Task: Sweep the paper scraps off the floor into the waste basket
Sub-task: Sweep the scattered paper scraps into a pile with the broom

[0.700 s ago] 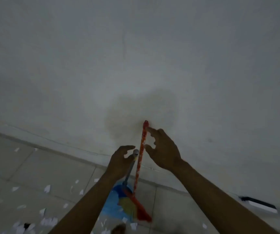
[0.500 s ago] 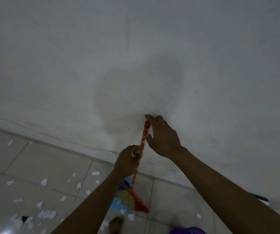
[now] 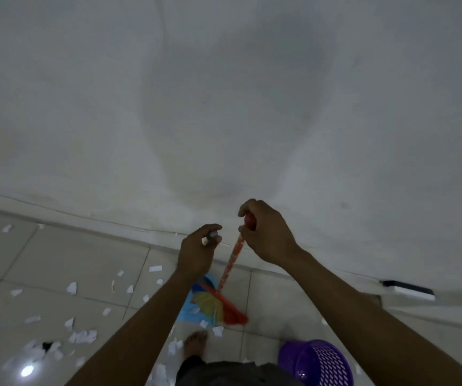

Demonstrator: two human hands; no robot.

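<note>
My right hand grips the top of the red broom handle, whose red and yellow bristles rest on the tiled floor. My left hand holds the grey top of the dustpan handle. The blue dustpan stands on the floor beside the bristles, partly hidden by my left forearm. White paper scraps lie scattered over the tiles on the left and around the pan. The purple waste basket sits at the lower right, by my right forearm.
A white wall fills the view straight ahead, meeting the floor just beyond my hands. My bare foot stands below the dustpan. A dark and white flat object lies by the wall at the right.
My right hand has closed round the top of the broom handle. The view has tipped down, bringing the purple basket and my foot into sight.
</note>
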